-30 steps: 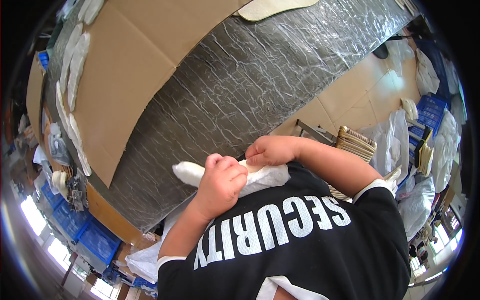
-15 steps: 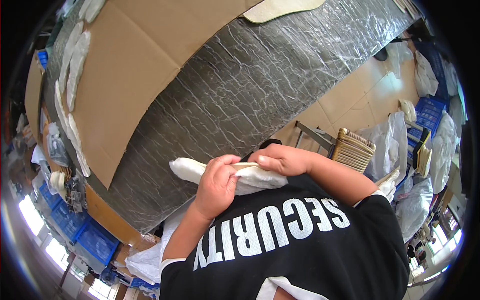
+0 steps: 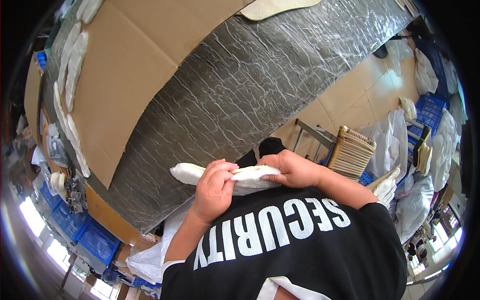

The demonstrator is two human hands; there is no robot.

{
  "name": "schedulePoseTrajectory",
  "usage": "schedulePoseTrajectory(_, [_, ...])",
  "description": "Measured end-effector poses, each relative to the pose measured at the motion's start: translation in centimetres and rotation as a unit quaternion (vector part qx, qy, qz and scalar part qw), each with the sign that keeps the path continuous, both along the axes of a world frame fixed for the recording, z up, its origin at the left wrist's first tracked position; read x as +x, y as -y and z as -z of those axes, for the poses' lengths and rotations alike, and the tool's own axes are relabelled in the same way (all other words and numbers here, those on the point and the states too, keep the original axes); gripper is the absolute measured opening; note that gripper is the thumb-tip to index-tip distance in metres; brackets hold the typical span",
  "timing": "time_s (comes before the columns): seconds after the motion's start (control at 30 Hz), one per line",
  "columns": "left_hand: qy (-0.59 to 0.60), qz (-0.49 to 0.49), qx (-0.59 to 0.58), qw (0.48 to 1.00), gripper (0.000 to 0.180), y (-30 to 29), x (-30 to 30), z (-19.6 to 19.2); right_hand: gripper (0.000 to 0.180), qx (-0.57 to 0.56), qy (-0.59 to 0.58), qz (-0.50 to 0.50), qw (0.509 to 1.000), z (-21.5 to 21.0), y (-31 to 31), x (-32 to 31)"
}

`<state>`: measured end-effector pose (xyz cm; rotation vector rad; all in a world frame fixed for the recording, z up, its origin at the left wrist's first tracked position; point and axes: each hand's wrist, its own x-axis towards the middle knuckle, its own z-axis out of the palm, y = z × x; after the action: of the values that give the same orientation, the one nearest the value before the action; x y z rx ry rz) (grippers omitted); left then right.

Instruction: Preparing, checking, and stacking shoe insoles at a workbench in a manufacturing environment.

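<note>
Beside the desk (image 3: 220,105), left hand (image 3: 214,188) and right hand (image 3: 289,170) clamp the white fleecy piece (image 3: 251,175) (long, soft-looking); edge-working appears in hand; the next move probably calls for even pinching.

head fisheye | faces down | near: left hand (image 3: 214,191), right hand (image 3: 292,169) | beyond: table (image 3: 240,95)

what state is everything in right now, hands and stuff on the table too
left hand, closed on the fleece piece
right hand, closed on its right end
fleece piece, held in both hands, left end sticking out free
cardboard sheet, lying flat
tabletop covering, creased, shiny
white fleece strips, laid along the cardboard's left side
</note>
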<state>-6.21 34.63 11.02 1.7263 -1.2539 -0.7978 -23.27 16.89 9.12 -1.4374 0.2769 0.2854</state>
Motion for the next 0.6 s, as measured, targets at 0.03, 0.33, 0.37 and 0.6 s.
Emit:
schedulePoseTrajectory(0.03, [0.0, 0.0, 0.0, 1.0, 0.015, -0.1, -0.1, 0.0, 0.026, -0.01, 0.005, 0.004, 1.0, 0.0, -0.1, -0.1])
schedulePoseTrajectory(0.33, [-0.005, -0.019, -0.028, 0.999, 0.011, -0.2, -0.4, -0.1, 0.021, -0.09, 0.031, 0.013, 0.995, -0.1, -0.8, -0.4])
schedulePoseTrajectory(0.37, [-0.001, -0.016, -0.033, 0.999, 0.012, -0.2, -0.4, -0.2, 0.022, -0.094, 0.029, 0.016, 0.995, -0.1, -0.8, -0.5])
schedulePoseTrajectory(0.6, [0.009, -0.011, -0.05, 0.999, 0.015, -0.8, -0.6, -0.1, 0.045, -0.197, 0.056, -0.002, 0.979, -1.6, 0.2, 0.4])
